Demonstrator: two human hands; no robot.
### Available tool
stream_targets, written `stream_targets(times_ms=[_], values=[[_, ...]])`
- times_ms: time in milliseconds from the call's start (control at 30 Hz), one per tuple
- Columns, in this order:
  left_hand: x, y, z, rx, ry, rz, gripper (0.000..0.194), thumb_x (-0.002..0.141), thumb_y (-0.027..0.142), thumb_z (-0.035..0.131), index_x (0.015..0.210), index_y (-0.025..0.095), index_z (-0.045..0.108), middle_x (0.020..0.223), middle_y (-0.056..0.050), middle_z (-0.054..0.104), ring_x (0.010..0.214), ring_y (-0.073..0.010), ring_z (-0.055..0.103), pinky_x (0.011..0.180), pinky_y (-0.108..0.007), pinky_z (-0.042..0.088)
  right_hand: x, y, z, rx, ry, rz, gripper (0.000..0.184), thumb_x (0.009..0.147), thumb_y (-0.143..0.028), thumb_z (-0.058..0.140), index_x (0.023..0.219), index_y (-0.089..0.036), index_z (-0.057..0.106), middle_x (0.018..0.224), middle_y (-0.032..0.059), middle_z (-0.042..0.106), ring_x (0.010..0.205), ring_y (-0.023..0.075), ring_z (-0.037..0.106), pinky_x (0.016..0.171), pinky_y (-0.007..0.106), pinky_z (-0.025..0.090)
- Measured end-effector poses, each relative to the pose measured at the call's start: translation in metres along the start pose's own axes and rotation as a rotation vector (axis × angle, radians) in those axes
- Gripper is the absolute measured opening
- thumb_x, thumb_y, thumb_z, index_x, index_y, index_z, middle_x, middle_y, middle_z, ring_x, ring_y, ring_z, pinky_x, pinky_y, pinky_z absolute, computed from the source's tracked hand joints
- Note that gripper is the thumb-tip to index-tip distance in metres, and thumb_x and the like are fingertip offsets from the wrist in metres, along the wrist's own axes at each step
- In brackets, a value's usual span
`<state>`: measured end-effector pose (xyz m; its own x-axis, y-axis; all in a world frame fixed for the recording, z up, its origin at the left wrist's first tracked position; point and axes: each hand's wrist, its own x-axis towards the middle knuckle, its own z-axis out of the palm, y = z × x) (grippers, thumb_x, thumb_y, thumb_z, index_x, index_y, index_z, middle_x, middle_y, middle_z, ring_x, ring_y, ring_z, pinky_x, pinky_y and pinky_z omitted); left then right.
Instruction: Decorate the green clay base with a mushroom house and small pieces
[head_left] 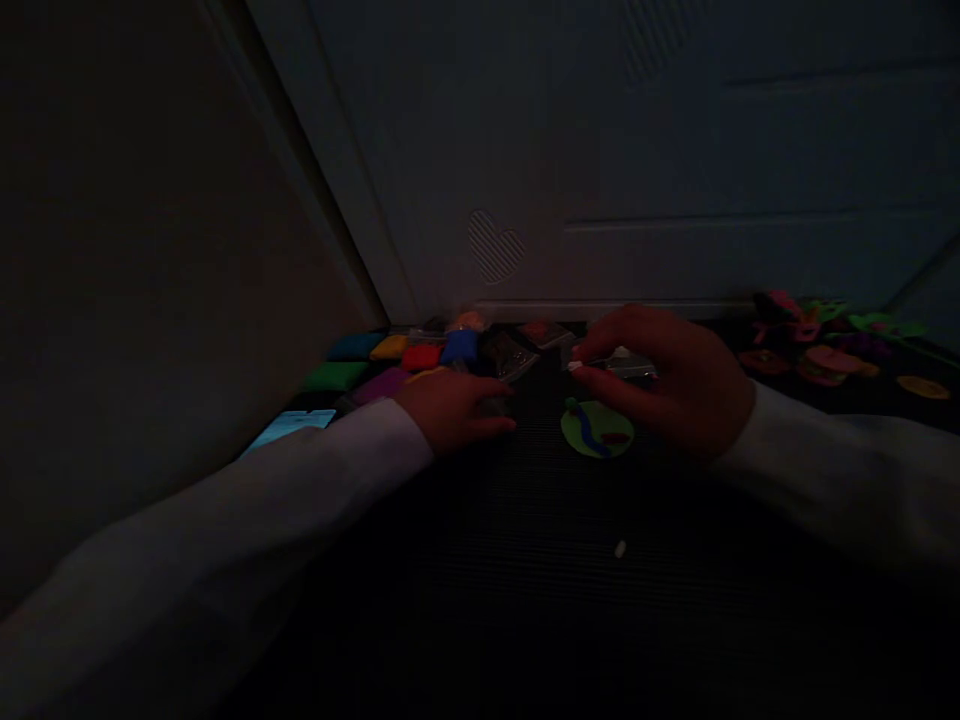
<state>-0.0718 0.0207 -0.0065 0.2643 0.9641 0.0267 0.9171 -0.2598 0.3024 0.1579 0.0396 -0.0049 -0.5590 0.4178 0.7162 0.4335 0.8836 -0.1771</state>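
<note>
My right hand (667,375) is closed in a pinch. A small white lump of what looks like clay (574,365) shows between its thumb and fingertip. Just below that hand lies a flat light-green disc (598,447) bearing a wavy blue strip (591,432), a dark red piece (616,438) and a small green ball (571,405). Over the table's left side, my left hand (454,412) has thumb and fingers apart, near the coloured packets; I see nothing held in it. A small white piece (620,549) rests on the dark table, nearer to me.
Packets in green (335,376), red (421,357) and blue (460,346) lie at the back left, beside a light-blue sheet (289,428). Colourful shaped pieces (829,362) sit at the far right. Behind the table stands a pale panel (450,150). The scene is very dim.
</note>
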Motion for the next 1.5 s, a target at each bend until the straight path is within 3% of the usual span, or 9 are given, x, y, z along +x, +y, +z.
stream_targets(times_ms=[167,333,533,667,867,1000,1267,1400,1500], values=[[0.001,0.0,-0.002,-0.021,-0.06,-0.001,0.028,0.07,0.041,0.054,0.087,0.02,0.065,0.061,0.002,0.057,0.058,-0.0138,0.052,0.054,-0.024,0.033,-0.001,0.002,0.001,0.026,-0.026,0.007,0.012,0.077,-0.026,0.058,0.083,-0.016,0.061,0.086,0.0038,0.06,0.08,0.0135,0.056,0.075,0.029,0.041],[0.002,-0.004,-0.002,-0.233,-0.12,0.017,0.013,0.068,0.026,0.052,0.077,0.017,0.055,0.057,0.004,0.054,0.051,-0.011,0.05,0.049,-0.021,0.035,-0.001,0.001,0.007,0.067,-0.117,0.007,0.013,0.079,-0.027,0.056,0.085,-0.016,0.061,0.084,0.0012,0.063,0.078,0.0122,0.057,0.071,0.026,0.039],[-0.003,0.003,0.004,-0.624,-0.199,0.079,0.03,0.067,0.021,0.049,0.095,0.019,0.04,0.051,0.006,0.053,0.043,-0.0103,0.048,0.043,-0.02,0.036,0.001,-0.009,0.026,0.15,-0.314,-0.008,0.015,0.084,-0.027,0.049,0.092,-0.017,0.058,0.088,-0.0009,0.063,0.081,0.0107,0.058,0.079,0.028,0.037],[-0.01,0.014,-0.002,-0.82,-0.229,0.123,0.034,0.064,0.02,0.052,0.095,0.018,0.039,0.048,0.007,0.051,0.041,-0.0096,0.046,0.042,-0.021,0.037,0.001,-0.015,0.033,0.178,-0.375,0.002,0.014,0.084,-0.026,0.049,0.093,-0.018,0.056,0.083,-0.002,0.062,0.076,0.0096,0.056,0.072,0.026,0.038],[-0.018,0.029,-0.006,-0.993,-0.1,0.141,0.029,0.067,0.014,0.052,0.093,0.019,0.04,0.046,0.008,0.049,0.039,-0.0069,0.044,0.04,-0.017,0.033,0.002,-0.022,0.025,0.179,-0.412,0.044,0.012,0.083,-0.025,0.051,0.088,-0.017,0.059,0.074,-0.0025,0.062,0.065,0.0073,0.056,0.061,0.02,0.038],[-0.021,0.036,-0.004,-1.05,-0.026,0.149,0.028,0.066,0.012,0.051,0.091,0.02,0.041,0.045,0.009,0.047,0.038,-0.006,0.041,0.039,-0.016,0.031,0.005,-0.024,0.02,0.112,-0.396,0.017,0.012,0.08,-0.024,0.053,0.084,-0.016,0.06,0.072,0.0009,0.061,0.066,0.0115,0.053,0.064,0.025,0.037],[-0.022,0.039,-0.005,-1.084,0.003,0.15,0.03,0.064,0.011,0.053,0.091,0.019,0.045,0.043,0.009,0.047,0.038,-0.0067,0.04,0.04,-0.018,0.03,0.003,-0.031,0.017,0.25,-0.506,-0.202,0.03,0.076,-0.007,0.043,0.095,-0.013,0.065,0.093,0.0061,0.057,0.085,0.0123,0.051,0.077,0.025,0.04],[-0.016,0.032,-0.002,-1.089,0.072,0.149,0.025,0.066,0.015,0.053,0.09,0.019,0.046,0.046,0.008,0.046,0.041,-0.0076,0.043,0.042,-0.019,0.033,0.004,-0.03,0.012,0.283,-0.491,-0.209,0.028,0.075,-0.019,0.053,0.1,-0.01,0.063,0.101,0.0079,0.057,0.093,0.0159,0.05,0.085,0.029,0.038],[-0.015,0.03,-0.001,-1.073,0.096,0.158,0.024,0.071,0.022,0.053,0.094,0.02,0.047,0.054,0.006,0.052,0.049,-0.0095,0.051,0.048,-0.021,0.039,0.008,-0.026,0.007,0.268,-0.403,-0.155,0.022,0.082,-0.027,0.051,0.088,-0.011,0.065,0.089,0.0061,0.061,0.086,0.0153,0.052,0.084,0.032,0.036]])
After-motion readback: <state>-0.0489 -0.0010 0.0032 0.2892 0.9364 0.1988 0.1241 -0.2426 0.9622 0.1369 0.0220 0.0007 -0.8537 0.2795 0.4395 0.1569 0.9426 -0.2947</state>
